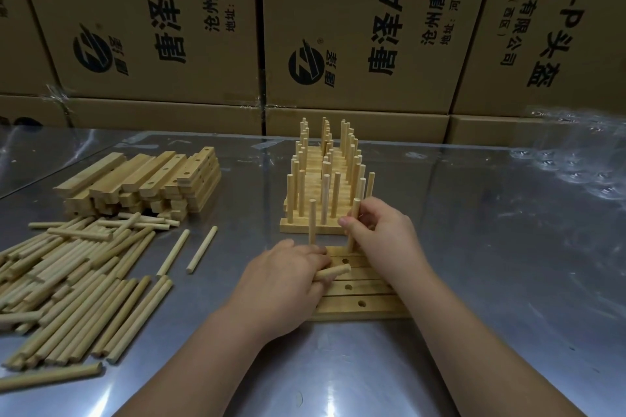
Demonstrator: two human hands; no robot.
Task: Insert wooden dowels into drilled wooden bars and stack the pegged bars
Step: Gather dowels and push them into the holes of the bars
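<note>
cartons (pixel 152 27) back the shiny counter (pixel 474 247). right hand (pixel 382 234) pinches an upright dowel (pixel 356 208) at the drilled bars (pixel 359 305); left hand (pixel 284 284) grips a spare dowel (pixel 333 272). light, stiff, smooth wood, likely best pinched mid-shaft.

Light: dim overall, cool cast, coming from above.
Glare: pale streaks and patches across the shiny desk (pixel 474 247), strongest at far right.
Shadows: soft, short.
Focus: centre fairly sharp; slight softness on the hands.
Distortion: wide-angle bending, cardboard boxes (pixel 152 27) lean outward at the edges.
</note>
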